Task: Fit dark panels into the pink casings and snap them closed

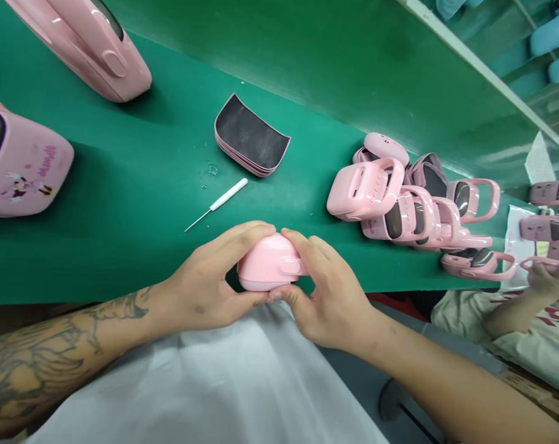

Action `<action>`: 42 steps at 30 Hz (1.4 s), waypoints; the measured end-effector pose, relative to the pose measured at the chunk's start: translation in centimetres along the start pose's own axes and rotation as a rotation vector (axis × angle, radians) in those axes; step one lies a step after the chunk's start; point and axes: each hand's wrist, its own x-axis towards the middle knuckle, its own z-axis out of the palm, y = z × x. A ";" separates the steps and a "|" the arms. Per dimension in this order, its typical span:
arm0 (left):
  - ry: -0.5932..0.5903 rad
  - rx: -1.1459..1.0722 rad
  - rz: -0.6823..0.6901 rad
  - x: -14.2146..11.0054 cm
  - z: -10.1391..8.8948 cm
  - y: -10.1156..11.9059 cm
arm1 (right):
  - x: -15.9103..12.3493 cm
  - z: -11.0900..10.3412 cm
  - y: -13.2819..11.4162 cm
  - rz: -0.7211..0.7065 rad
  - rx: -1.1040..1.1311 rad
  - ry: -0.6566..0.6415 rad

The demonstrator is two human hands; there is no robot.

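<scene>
One green bench [135,166] spans the station. Several pink housings [360,185] stand heaped to the right, apparently set aside from the handwork. One pink casing [265,262] is at the near edge, left hand [214,277] and right hand [332,287] pinching it from opposite sides, likely to steady it. Stacked dark-faced panels [251,135] lie beyond; a white-handled pick [226,195] rests between, presumably for quick reach.
</scene>
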 end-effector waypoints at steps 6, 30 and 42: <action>0.021 0.023 -0.038 0.2 0.2 0.4 | -0.1 0.2 -1.0 0.082 0.034 0.008; -0.228 -0.150 -0.187 1.8 -2.4 1.6 | 0.3 -0.7 -1.5 0.193 0.085 -0.056; -0.242 -0.149 -0.324 1.4 -2.5 0.2 | 0.0 0.5 -1.5 0.197 0.010 0.015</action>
